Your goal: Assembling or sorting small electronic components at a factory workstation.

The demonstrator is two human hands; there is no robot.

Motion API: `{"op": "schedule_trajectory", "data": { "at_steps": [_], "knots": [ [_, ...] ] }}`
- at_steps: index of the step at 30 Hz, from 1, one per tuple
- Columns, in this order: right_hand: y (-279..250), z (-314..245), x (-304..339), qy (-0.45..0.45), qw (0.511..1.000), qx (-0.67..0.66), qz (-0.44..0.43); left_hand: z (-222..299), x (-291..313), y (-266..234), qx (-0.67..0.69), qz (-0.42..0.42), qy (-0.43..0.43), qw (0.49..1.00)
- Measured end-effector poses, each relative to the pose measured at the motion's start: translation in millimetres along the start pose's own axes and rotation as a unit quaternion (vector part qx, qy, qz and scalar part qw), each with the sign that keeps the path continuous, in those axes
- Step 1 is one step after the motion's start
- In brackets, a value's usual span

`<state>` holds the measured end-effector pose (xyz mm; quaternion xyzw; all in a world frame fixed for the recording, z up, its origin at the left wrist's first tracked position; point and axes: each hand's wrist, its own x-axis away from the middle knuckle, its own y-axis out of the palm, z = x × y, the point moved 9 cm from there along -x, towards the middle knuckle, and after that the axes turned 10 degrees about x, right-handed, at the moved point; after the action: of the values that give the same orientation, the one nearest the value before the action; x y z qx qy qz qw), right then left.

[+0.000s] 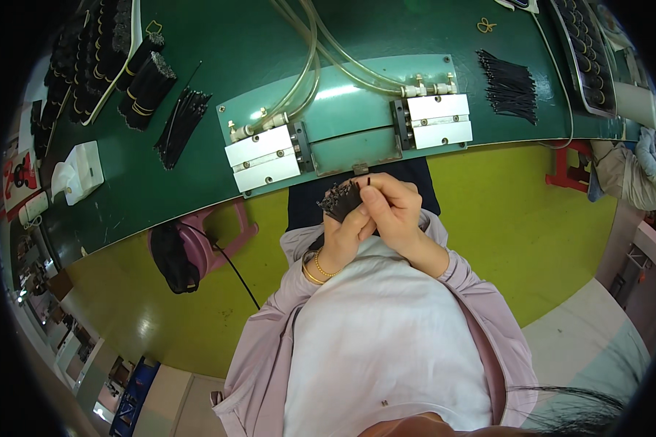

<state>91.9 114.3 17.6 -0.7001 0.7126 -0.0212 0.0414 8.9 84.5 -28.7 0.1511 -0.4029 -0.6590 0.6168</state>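
Observation:
A bundle of short thin black wires (341, 202) is gripped in my left hand (340, 242), their ends fanning out to the left. My right hand (399, 217) presses against it, thumb and fingers pinched together. One dark wire tip (369, 180) sticks up from that pinch; the rest of that wire is hidden. Both hands are held in front of my body, just short of the green table's (175, 197) near edge. Beyond them stands a pneumatic fixture with a left silver block (264, 158) and a right silver block (439, 121) on a green plate (342, 84).
Loose black wires lie in a left pile (182, 127) and a right pile (508, 86). Banded bundles (149, 91) rest at far left, near a white dispenser (80, 173). Clear air hoses (315, 44) cross the back. A tray (587, 58) stands far right, a pink stool (204, 237) below.

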Motion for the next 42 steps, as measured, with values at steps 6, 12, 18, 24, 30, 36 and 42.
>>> {"op": "schedule_trajectory", "data": {
  "at_steps": [6,12,18,24,30,36,42],
  "knots": [
    [0.5,10.4,2.9,0.057,0.997,0.015,-0.045,-1.1,-0.6,5.9,0.004,-0.012,-0.015,1.000],
    [1.2,15.9,4.5,0.111,0.993,-0.013,-0.033,0.3,0.7,6.7,-0.009,0.015,-0.005,1.000],
    [10.6,21.0,1.7,0.124,0.988,-0.086,-0.022,0.3,3.8,-1.7,-0.046,0.042,0.012,0.998],
    [1.4,-4.7,-8.5,0.016,0.998,-0.056,0.006,1.5,2.2,-3.3,-0.050,0.039,0.015,0.998],
    [10.3,18.7,0.3,0.103,0.992,-0.073,-0.015,1.9,1.8,-3.9,-0.048,0.052,0.011,0.997],
    [9.6,25.1,4.4,0.106,0.991,-0.082,0.001,3.8,1.8,-4.0,-0.025,0.052,0.016,0.998],
    [7.5,27.2,4.9,0.129,0.988,-0.067,-0.052,4.0,-2.6,0.9,-0.005,0.011,-0.022,1.000]
  ]
}}
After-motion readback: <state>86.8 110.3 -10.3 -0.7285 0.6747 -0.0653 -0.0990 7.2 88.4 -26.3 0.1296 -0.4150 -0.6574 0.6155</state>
